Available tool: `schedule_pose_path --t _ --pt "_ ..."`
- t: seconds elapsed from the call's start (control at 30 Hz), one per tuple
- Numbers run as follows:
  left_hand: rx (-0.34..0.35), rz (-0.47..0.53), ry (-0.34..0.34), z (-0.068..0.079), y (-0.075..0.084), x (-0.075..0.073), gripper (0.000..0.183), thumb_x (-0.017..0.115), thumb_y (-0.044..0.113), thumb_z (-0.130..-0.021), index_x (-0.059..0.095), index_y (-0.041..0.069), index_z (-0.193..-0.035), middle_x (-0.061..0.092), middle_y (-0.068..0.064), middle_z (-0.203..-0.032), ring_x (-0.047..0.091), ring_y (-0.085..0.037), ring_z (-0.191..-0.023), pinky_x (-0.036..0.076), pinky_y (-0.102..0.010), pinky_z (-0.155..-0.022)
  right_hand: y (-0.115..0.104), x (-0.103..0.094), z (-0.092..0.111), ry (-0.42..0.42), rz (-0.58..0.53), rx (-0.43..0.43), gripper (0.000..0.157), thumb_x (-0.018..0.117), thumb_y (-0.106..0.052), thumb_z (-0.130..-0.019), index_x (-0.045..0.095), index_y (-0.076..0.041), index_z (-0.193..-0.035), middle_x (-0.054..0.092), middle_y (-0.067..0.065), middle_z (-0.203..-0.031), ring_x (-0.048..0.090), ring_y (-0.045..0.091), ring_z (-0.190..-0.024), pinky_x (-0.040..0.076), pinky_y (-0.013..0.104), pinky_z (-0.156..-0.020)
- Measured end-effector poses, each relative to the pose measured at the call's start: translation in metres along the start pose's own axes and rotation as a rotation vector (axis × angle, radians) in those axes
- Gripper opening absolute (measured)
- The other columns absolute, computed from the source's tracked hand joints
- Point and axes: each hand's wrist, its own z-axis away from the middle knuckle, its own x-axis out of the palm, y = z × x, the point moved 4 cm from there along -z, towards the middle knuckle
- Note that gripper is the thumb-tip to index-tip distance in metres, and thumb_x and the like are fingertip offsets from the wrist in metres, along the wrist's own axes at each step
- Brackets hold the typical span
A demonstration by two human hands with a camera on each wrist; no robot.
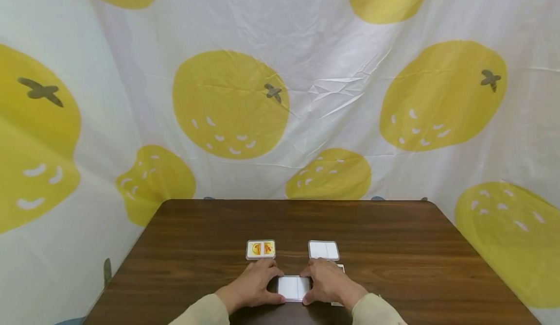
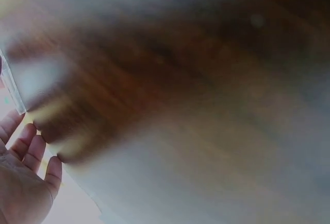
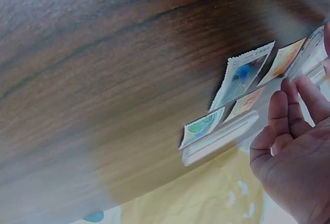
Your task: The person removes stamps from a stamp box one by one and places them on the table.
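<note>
A clear, flat plastic case (image 1: 288, 287) with white inside lies on the table between both hands. My left hand (image 1: 258, 284) holds its left side, thumb at the near corner and fingers at the far one. On the opposite side my right hand (image 1: 327, 282) grips it the same way. A strip of the case (image 2: 14, 87) shows at the edge of the left wrist view. Beside the right hand, partly hidden by it in the head view, are several postage stamps with toothed edges, among them a blue one (image 3: 243, 77) and a green one (image 3: 202, 128).
Beyond the left hand lies a similar case (image 1: 260, 249) with two orange-yellow stamps in it. Another case (image 1: 323, 250), white inside, lies beyond the right hand. The dark wooden table (image 1: 197, 247) ends at a lemon-patterned cloth (image 1: 323, 106).
</note>
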Motion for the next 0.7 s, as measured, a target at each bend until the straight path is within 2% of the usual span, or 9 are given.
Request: schedule_pose_path --t 0.3,0.7 --pt "0.038 -0.044 0.005 -0.0027 -0.0019 0.0042 0.053 0.072 0.055 -0.084 0.066 0.016 -0.119 0.054 0.002 -0.114 0.050 -0.016 -0.110 0.042 -0.041 -0.092 0.0012 0.0010 0.0052 0.024 -0.027 -0.009 0.056 0.088 -0.038 -0.065 0.073 -0.010 -0.112 0.065 0.013 -0.110 0.060 0.034 -0.104 0.044 0.053 -0.088" --pt "0.006 -0.052 -0.028 -0.0009 -0.0009 0.0010 0.064 0.071 0.057 -0.084 0.063 0.013 -0.129 0.055 0.000 -0.120 0.049 -0.018 -0.117 0.041 -0.041 -0.098 0.0015 0.0010 0.0067 0.009 -0.073 -0.001 0.066 0.087 -0.038 -0.067 0.067 -0.009 -0.122 0.062 0.017 -0.122 0.054 0.039 -0.117 0.039 0.059 -0.096"
